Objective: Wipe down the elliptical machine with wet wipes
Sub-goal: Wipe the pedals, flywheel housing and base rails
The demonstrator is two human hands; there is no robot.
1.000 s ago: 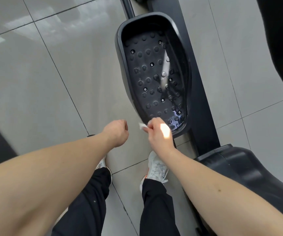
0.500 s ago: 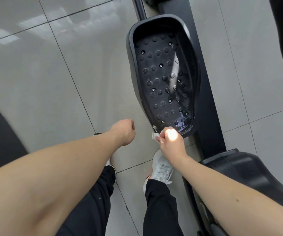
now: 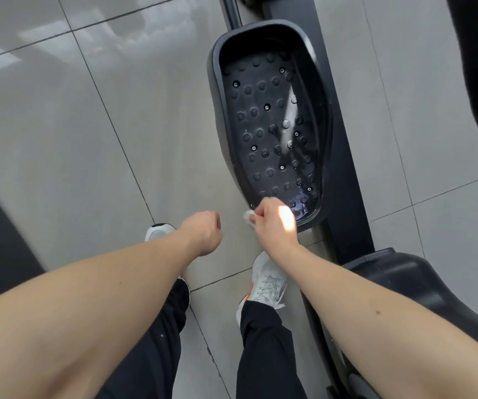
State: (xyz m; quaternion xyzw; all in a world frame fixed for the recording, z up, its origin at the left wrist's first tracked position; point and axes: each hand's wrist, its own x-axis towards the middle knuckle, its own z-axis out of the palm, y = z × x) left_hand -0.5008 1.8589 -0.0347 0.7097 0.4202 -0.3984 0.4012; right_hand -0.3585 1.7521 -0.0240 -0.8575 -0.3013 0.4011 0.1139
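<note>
Head view: we grip the wet wipe (image 3: 248, 216) bunched in the curled fingers of the right hand (image 3: 275, 224), at the near end of the elliptical's foot pedal (image 3: 217, 110). The left hand (image 3: 203, 234) hangs beside it, fingers curled into a fist, apparently holding nothing. We press the wipe flat to the rim, follow the lip round, then work between the studs. Compared with half a second ago, the right hand sits slightly further onto the pedal's near edge; the left fist is unchanged.
</note>
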